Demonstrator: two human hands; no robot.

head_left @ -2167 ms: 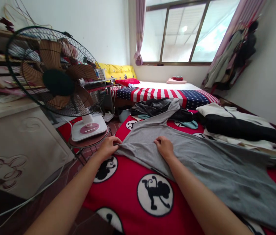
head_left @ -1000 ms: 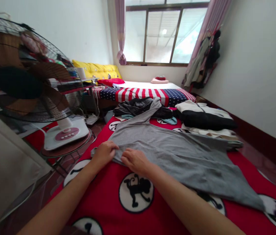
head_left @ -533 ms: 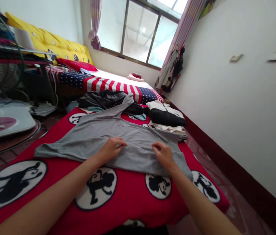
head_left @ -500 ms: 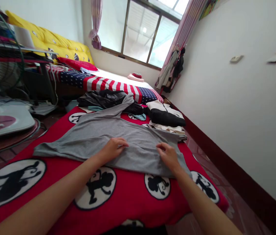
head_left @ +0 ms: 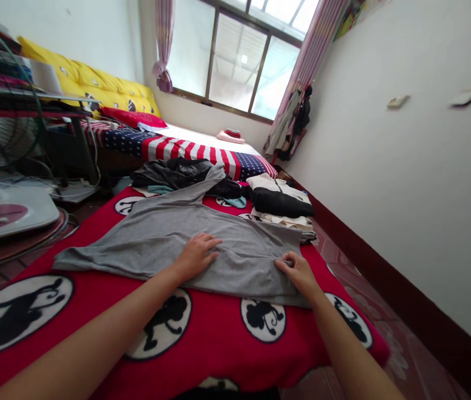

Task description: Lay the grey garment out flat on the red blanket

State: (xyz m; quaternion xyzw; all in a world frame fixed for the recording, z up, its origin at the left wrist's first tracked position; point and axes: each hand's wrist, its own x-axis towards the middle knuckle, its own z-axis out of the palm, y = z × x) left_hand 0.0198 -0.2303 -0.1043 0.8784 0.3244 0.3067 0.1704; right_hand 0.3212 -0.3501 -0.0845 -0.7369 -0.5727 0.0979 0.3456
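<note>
A grey long-sleeved shirt (head_left: 155,233) lies spread across the red blanket (head_left: 214,339), one sleeve reaching to the left and the other toward the back. My left hand (head_left: 197,254) rests on the middle of the shirt, fingers stretched out and apart. Farther right, my right hand (head_left: 297,272) pinches a bit of the shirt's fabric between thumb and fingers, and small creases run from that spot. The blanket has white ovals with black monkey figures.
Dark crumpled clothes (head_left: 177,173) lie at the back of the blanket. To their right is a stack of folded clothes (head_left: 281,197). A fan base (head_left: 5,211) stands at the left, a white wall (head_left: 406,166) at the right. Behind is a bed (head_left: 193,150).
My left hand has flattened with its fingers spreading on the shirt. My right hand has shifted slightly right and down and now pinches the fabric.
</note>
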